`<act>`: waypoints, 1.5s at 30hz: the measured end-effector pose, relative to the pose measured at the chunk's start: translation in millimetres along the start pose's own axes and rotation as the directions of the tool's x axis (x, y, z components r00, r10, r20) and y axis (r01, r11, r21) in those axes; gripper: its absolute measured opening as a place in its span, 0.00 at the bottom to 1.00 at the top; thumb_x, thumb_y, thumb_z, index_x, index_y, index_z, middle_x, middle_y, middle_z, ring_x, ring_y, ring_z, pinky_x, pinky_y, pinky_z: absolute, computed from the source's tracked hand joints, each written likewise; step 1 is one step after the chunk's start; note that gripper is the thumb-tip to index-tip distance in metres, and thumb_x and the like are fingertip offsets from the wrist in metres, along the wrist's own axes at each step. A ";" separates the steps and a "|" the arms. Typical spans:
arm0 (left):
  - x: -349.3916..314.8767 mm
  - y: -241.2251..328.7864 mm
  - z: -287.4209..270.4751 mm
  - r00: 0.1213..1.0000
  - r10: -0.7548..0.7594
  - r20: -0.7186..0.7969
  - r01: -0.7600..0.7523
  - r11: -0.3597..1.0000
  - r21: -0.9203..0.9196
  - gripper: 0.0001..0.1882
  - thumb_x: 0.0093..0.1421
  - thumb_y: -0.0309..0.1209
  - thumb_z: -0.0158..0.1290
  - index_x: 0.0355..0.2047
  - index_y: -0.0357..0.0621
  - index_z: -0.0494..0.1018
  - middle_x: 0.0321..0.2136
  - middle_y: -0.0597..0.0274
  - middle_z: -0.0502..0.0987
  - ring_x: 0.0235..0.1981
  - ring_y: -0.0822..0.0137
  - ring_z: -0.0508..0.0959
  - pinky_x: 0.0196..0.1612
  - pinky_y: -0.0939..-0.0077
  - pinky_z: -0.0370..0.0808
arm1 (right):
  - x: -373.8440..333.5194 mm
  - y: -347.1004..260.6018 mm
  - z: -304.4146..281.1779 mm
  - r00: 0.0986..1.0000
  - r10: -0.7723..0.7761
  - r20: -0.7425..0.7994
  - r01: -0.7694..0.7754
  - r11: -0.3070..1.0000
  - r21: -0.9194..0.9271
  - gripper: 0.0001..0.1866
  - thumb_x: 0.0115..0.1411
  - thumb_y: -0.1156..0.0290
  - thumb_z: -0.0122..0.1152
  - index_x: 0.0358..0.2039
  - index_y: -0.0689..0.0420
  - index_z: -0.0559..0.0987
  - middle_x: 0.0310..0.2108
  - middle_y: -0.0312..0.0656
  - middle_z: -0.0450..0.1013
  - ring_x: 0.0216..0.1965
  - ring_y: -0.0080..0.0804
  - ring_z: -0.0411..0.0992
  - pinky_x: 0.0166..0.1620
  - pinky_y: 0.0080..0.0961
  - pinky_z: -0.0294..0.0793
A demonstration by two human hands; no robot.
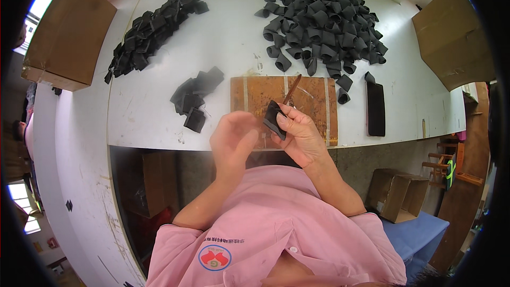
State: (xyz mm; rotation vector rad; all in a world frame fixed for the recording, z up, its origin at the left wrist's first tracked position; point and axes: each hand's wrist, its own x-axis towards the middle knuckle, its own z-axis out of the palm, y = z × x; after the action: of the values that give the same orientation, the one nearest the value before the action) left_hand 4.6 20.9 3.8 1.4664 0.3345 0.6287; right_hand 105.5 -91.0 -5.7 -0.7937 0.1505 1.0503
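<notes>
My right hand pinches a small black fabric piece between thumb and fingers, over the near part of a worn brown board. A slim brown stick slants up and away from the same fingers; whether they grip it or it lies on the board, I cannot tell. To the left of the piece, my left hand is raised and smeared by motion, so its fingers do not show clearly. A small heap of flat black pieces lies beyond it, partly blurred.
A large pile of curled black pieces covers the far right; flatter ones form a long pile at far left. A black phone lies right of the board. Cardboard boxes flank the white table. Another open box stands below right.
</notes>
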 end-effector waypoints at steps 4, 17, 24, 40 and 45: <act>-3.8 -5.8 12.4 0.944 -0.324 0.058 0.321 0.871 -0.371 0.10 0.52 0.21 0.49 0.36 0.33 0.67 0.25 0.58 0.73 0.24 0.73 0.73 0.26 0.83 0.71 | -2.1 2.0 -5.1 0.998 -0.007 0.068 0.004 0.999 0.037 0.17 0.53 0.73 0.55 0.44 0.62 0.68 0.33 0.37 0.70 0.29 0.21 0.68 0.30 0.18 0.69; 6.6 -7.5 15.9 0.980 0.176 0.088 -0.196 0.916 0.350 0.04 0.51 0.21 0.53 0.26 0.35 0.68 0.21 0.66 0.68 0.19 0.79 0.66 0.22 0.88 0.65 | -24.8 -4.3 9.4 0.630 -0.672 0.391 0.544 0.022 -0.839 0.12 0.45 0.71 0.62 0.31 0.60 0.74 0.26 0.40 0.67 0.25 0.31 0.68 0.25 0.22 0.68; 4.0 -6.2 27.2 0.908 0.406 0.106 -0.392 0.731 0.559 0.08 0.47 0.17 0.51 0.29 0.37 0.68 0.21 0.55 0.70 0.17 0.59 0.70 0.20 0.73 0.67 | -15.0 -1.8 14.5 0.326 -0.646 0.690 0.528 -0.481 -0.700 0.07 0.43 0.77 0.58 0.24 0.62 0.71 0.24 0.40 0.63 0.24 0.34 0.65 0.23 0.25 0.65; 19.4 15.3 34.6 0.950 -0.311 0.015 0.307 0.927 -0.214 0.09 0.47 0.16 0.46 0.31 0.36 0.67 0.23 0.64 0.71 0.19 0.79 0.69 0.20 0.88 0.66 | -10.6 -18.5 -3.0 0.949 -0.148 0.278 0.204 0.962 -0.183 0.07 0.51 0.71 0.57 0.22 0.61 0.73 0.20 0.30 0.62 0.21 0.14 0.59 0.23 0.11 0.59; 16.2 7.7 44.2 0.965 0.188 -0.180 -0.156 0.971 0.179 0.07 0.48 0.16 0.47 0.30 0.35 0.68 0.24 0.63 0.73 0.19 0.78 0.72 0.20 0.86 0.68 | -23.5 -41.6 20.9 0.950 -0.140 0.278 0.241 0.895 -0.375 0.12 0.56 0.64 0.53 0.22 0.58 0.70 0.20 0.27 0.61 0.23 0.12 0.56 0.26 0.12 0.58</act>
State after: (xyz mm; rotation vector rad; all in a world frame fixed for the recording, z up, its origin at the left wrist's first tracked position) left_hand 41.4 -5.8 18.3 1.6061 0.4226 0.9080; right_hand 122.2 -104.8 41.7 -1.0208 -0.3653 0.9927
